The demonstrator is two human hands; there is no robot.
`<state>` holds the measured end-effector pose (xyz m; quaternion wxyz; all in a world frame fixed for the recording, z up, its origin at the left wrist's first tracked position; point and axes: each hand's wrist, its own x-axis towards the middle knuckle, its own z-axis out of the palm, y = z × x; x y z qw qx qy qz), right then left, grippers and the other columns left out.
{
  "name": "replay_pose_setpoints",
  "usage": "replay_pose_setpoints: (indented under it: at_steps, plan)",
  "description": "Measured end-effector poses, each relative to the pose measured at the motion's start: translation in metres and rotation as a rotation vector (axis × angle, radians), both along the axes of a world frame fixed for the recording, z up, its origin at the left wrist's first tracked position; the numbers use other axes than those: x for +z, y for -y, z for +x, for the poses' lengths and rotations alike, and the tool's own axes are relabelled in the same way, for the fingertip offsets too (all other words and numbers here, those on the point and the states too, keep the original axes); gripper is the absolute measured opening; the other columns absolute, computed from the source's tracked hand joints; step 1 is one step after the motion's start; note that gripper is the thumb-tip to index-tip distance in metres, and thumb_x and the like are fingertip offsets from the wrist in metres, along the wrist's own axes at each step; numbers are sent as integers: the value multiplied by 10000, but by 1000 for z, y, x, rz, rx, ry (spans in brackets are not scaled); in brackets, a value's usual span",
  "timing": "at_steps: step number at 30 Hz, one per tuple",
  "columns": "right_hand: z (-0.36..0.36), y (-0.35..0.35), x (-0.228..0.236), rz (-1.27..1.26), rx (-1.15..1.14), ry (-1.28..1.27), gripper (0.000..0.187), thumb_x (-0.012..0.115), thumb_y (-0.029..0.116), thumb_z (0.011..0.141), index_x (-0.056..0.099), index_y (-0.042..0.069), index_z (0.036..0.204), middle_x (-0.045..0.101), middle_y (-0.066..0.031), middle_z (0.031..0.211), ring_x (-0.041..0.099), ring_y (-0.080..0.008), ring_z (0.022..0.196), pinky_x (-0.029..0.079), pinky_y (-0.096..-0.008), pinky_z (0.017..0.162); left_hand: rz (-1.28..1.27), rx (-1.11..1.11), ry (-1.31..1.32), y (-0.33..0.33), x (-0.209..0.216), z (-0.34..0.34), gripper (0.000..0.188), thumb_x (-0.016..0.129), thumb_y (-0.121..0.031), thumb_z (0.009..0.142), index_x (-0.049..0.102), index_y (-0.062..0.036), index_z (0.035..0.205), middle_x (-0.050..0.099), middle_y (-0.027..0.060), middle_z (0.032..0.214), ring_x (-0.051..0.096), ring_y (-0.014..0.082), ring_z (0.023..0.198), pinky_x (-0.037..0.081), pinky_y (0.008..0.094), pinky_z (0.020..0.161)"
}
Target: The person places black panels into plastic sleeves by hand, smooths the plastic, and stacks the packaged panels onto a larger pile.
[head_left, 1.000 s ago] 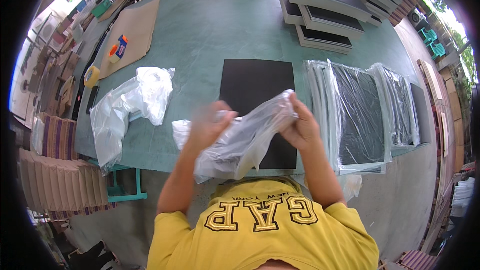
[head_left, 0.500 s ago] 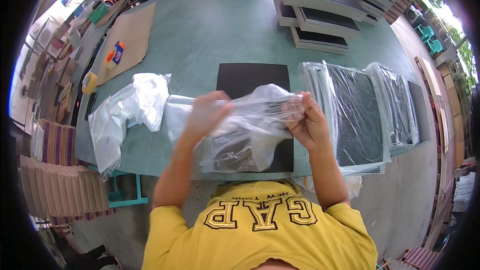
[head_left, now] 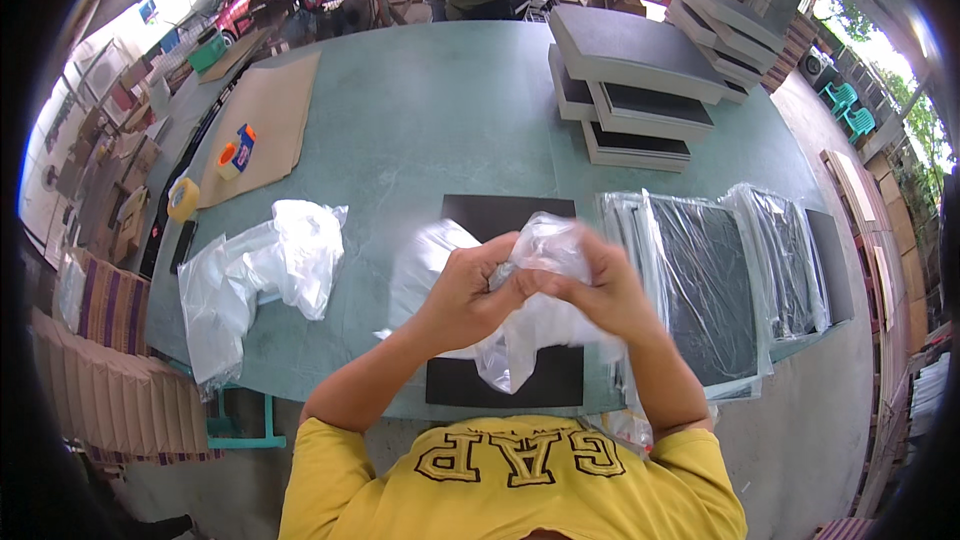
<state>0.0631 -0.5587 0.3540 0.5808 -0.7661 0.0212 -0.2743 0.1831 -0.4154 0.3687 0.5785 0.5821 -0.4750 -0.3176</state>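
Plainly Bunched: Plastic Film Held Above a Black Panel

The film is held above the middle of the panel, which is laid flat on the green counter. By the left hand it is gripped with thumb and fingers closed in; by the right hand, partly blurred, it is likewise pinched, and little room is left between the two sets of fingertips. Whether the panel is touched by the film cannot be told.

A tear could be caused if the film, thin as it looks, were tugged hard between such close pinches. Because it is so crumpled, the wrong layer might be caught, and any opening, which cannot be made out, might be missed. The panel could also be dragged askew if it were snagged by the drooping fold; its near end is set close to the counter's six o'clock edge.

No single long axis can be read in the film: one fold is pointed toward six o'clock, and a wider flap is spread toward ten. The panel's long axis is aligned from twelve to six.

Around the panel, wrapped panels are placed at three o'clock, loose plastic at nine, a tape dispenser at ten and stacked thick boards at one.
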Motion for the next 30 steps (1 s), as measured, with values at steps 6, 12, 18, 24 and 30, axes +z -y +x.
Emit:
replay_pose_setpoints:
  at_steps: [6,12,18,24,30]
  plan:
    - [-9,-10,-1,320,422,-778,160,534,212,844,558,66,904,542,-19,677,513,-115,554,430,-223,489,106,-132,-394,4,9,29,245,475,-261,889,563,-53,795,504,-42,645,416,20,551,315,181,433]
    - [-12,1,5,304,1051,-354,386,543,334,835,515,9,1042,564,-80,900,538,-161,740,451,-286,694,219,-756,66,-19,0,61,206,543,-211,846,544,-59,985,591,43,674,545,103,661,407,245,540]
    - [-13,5,-23,-727,729,-805,426,530,417,812,543,15,954,596,-143,870,609,-245,781,487,-335,669,133,-1047,150,-12,34,48,201,519,-209,848,580,-18,852,611,88,703,578,201,664,437,297,616]
    - [-1,38,-4,-1136,139,-969,284,541,157,729,553,15,975,583,-170,951,554,-291,931,432,-380,807,553,-447,1373,-22,-43,61,133,512,-104,742,570,4,795,548,117,602,564,211,544,438,357,424]
    - [31,69,22,-1628,-450,-409,329,493,129,748,526,-17,1040,509,-161,1111,428,-270,1106,305,-377,965,129,-655,1042,-32,-26,7,84,518,-108,674,537,-35,712,541,97,618,573,220,537,467,369,454]
